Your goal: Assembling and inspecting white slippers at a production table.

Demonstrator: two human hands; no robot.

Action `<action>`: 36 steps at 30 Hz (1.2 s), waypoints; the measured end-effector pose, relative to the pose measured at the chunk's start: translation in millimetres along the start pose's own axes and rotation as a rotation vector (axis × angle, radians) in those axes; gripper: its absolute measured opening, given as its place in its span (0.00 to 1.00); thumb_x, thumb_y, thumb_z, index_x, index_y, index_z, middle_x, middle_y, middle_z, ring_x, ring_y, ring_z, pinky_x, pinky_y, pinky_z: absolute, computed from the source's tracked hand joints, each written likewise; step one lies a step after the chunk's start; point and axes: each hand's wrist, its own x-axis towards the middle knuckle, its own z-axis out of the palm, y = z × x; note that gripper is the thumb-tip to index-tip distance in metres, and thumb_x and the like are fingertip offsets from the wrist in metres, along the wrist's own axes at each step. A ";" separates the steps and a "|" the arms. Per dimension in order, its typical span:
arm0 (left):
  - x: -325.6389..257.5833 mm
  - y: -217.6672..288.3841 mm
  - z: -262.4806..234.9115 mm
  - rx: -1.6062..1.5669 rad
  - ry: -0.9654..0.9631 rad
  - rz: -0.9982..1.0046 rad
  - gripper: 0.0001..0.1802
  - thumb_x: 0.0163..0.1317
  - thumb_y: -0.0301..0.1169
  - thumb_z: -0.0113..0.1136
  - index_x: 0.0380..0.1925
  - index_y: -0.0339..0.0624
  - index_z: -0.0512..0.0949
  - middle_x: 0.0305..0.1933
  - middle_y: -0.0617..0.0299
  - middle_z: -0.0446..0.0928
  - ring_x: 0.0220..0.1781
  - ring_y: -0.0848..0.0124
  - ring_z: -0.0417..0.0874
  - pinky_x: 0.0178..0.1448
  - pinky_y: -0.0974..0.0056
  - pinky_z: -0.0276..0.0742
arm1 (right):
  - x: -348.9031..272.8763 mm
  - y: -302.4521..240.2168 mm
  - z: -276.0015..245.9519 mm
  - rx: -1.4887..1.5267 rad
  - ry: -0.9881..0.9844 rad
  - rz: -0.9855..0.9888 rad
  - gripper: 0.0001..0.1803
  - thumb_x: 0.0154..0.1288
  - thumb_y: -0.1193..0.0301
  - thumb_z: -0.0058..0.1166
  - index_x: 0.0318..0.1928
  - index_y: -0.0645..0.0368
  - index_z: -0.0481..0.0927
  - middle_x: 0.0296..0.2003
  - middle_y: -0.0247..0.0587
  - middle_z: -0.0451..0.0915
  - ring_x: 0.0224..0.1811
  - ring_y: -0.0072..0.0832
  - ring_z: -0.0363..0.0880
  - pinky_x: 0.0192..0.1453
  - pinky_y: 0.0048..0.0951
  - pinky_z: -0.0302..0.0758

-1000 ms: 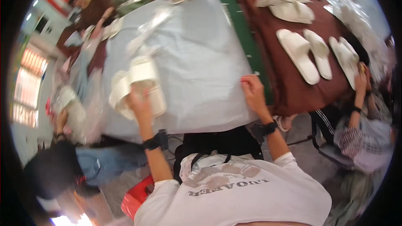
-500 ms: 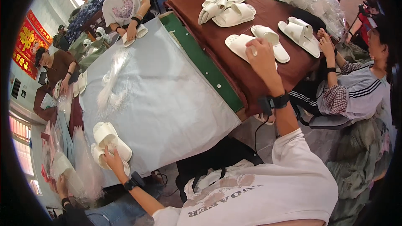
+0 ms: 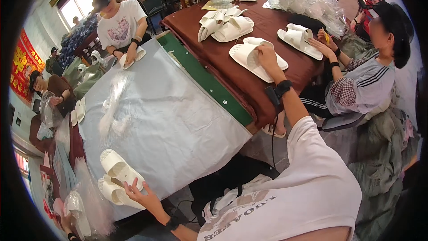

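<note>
Nearest, at the left, we see the wearer's left hand (image 3: 146, 200) with fingers spread, gripping nothing, beside the near pair of cream slippers (image 3: 117, 171). That pair lies close together on the pale-sheeted worktop (image 3: 178, 129). To the right, the right hand (image 3: 267, 58) reaches over a second pair of cream slippers (image 3: 245, 56) on the brown-covered worktop (image 3: 267, 20); its fingers bend at the straps, though we cannot tell whether they have closed on one. Farther off at the left we find clear plastic wrapping (image 3: 111, 114). Beyond the right hand, a co-worker's hands (image 3: 325, 44) are beside a third pair (image 3: 299, 41); farther still sits a slipper pile (image 3: 226, 24).
</note>
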 end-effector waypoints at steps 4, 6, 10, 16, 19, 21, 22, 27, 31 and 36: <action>-14.7 23.1 -2.9 -0.105 -0.071 0.089 0.15 0.64 0.25 0.61 0.51 0.36 0.79 0.68 0.49 0.68 0.70 0.51 0.68 0.72 0.50 0.65 | -2.8 -40.7 -9.8 0.036 0.061 -0.076 0.10 0.62 0.78 0.51 0.37 0.64 0.86 0.35 0.54 0.80 0.44 0.51 0.79 0.52 0.48 0.74; -19.9 42.9 -0.7 -0.178 -0.140 0.113 0.14 0.64 0.24 0.61 0.50 0.36 0.79 0.65 0.48 0.72 0.68 0.51 0.70 0.71 0.50 0.65 | -10.2 -55.3 -12.1 0.086 0.069 -0.164 0.08 0.61 0.79 0.49 0.35 0.68 0.82 0.36 0.55 0.80 0.44 0.52 0.79 0.50 0.45 0.75; -22.8 93.5 9.2 -0.375 -0.379 0.331 0.14 0.63 0.23 0.62 0.49 0.39 0.80 0.59 0.50 0.77 0.64 0.51 0.74 0.69 0.51 0.68 | -32.4 -94.1 -11.2 0.097 0.004 -0.134 0.11 0.61 0.79 0.51 0.42 0.68 0.83 0.44 0.57 0.78 0.52 0.53 0.74 0.58 0.47 0.70; -14.2 121.5 27.5 -0.480 -0.567 0.529 0.15 0.63 0.22 0.62 0.50 0.40 0.80 0.61 0.52 0.76 0.64 0.50 0.75 0.68 0.53 0.70 | -66.3 -175.4 0.4 0.315 -0.160 -0.141 0.15 0.63 0.79 0.50 0.48 0.70 0.81 0.46 0.58 0.76 0.53 0.53 0.72 0.61 0.48 0.68; -2.6 127.3 41.7 -0.520 -0.587 0.529 0.17 0.63 0.22 0.63 0.52 0.40 0.80 0.64 0.52 0.74 0.65 0.50 0.74 0.69 0.53 0.70 | -87.1 -204.8 6.6 0.407 -0.293 -0.172 0.15 0.63 0.80 0.49 0.50 0.71 0.79 0.45 0.57 0.76 0.51 0.53 0.73 0.58 0.47 0.69; 11.3 133.8 53.3 -0.542 -0.565 0.536 0.18 0.63 0.22 0.63 0.54 0.40 0.79 0.66 0.52 0.73 0.66 0.50 0.74 0.70 0.53 0.70 | -101.3 -221.3 21.2 0.487 -0.347 -0.182 0.15 0.63 0.80 0.48 0.50 0.71 0.79 0.45 0.57 0.76 0.51 0.53 0.73 0.57 0.46 0.70; 16.9 136.8 58.7 -0.591 -0.540 0.524 0.18 0.64 0.23 0.63 0.54 0.40 0.79 0.68 0.51 0.71 0.67 0.50 0.73 0.70 0.53 0.70 | -114.0 -226.5 33.0 0.499 -0.390 -0.196 0.15 0.63 0.81 0.49 0.49 0.70 0.79 0.45 0.57 0.76 0.50 0.53 0.73 0.57 0.46 0.70; 56.3 136.8 87.0 -0.654 -0.400 0.457 0.18 0.67 0.29 0.63 0.56 0.40 0.78 0.73 0.50 0.67 0.72 0.50 0.69 0.73 0.53 0.67 | -163.4 -265.5 82.5 0.565 -0.480 -0.229 0.16 0.61 0.81 0.50 0.50 0.71 0.79 0.46 0.57 0.76 0.50 0.54 0.73 0.56 0.47 0.70; 75.8 110.1 110.7 -0.540 -0.372 0.528 0.23 0.67 0.34 0.63 0.59 0.38 0.76 0.73 0.46 0.66 0.74 0.49 0.67 0.75 0.52 0.64 | -187.2 -290.5 97.3 0.615 -0.512 -0.296 0.20 0.60 0.79 0.53 0.54 0.67 0.77 0.49 0.57 0.73 0.51 0.56 0.71 0.57 0.49 0.69; 90.6 88.9 138.6 -0.411 -0.411 0.587 0.26 0.67 0.38 0.65 0.60 0.36 0.76 0.71 0.43 0.67 0.74 0.48 0.66 0.76 0.51 0.62 | -181.9 -294.7 88.6 0.803 -0.825 -0.189 0.19 0.67 0.79 0.52 0.57 0.67 0.75 0.53 0.49 0.77 0.56 0.41 0.79 0.59 0.38 0.76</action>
